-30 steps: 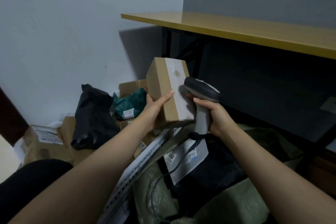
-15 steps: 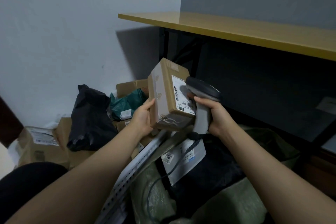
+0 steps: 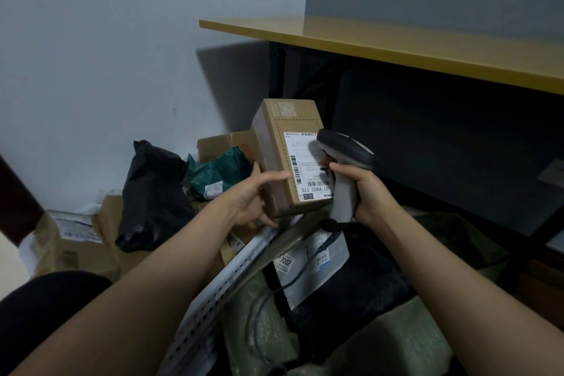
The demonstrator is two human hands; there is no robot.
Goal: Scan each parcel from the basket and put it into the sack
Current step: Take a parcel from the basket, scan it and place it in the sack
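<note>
My left hand [image 3: 256,198] grips a small brown cardboard parcel [image 3: 280,159] from its left side and bottom, thumb across the front. Its white barcode label [image 3: 308,168] faces me. My right hand [image 3: 363,192] holds the grey handle of a barcode scanner [image 3: 345,156], whose dark head sits right against the label. Below my arms the green woven sack [image 3: 393,342] lies open, with a white-labelled flat parcel [image 3: 308,268] and dark bags inside. The perforated white basket rim [image 3: 213,299] runs diagonally under my left forearm.
Left of the basket rim lie a black bag [image 3: 152,195], a green mailer [image 3: 216,171] and several cardboard boxes [image 3: 73,241]. A yellow tabletop [image 3: 396,43] on a black frame overhangs the right side. The scanner cable [image 3: 274,293] trails down into the sack.
My left hand has turned the parcel so that its label now faces me fully. The scanner head stays against the label; my right hand has barely moved.
</note>
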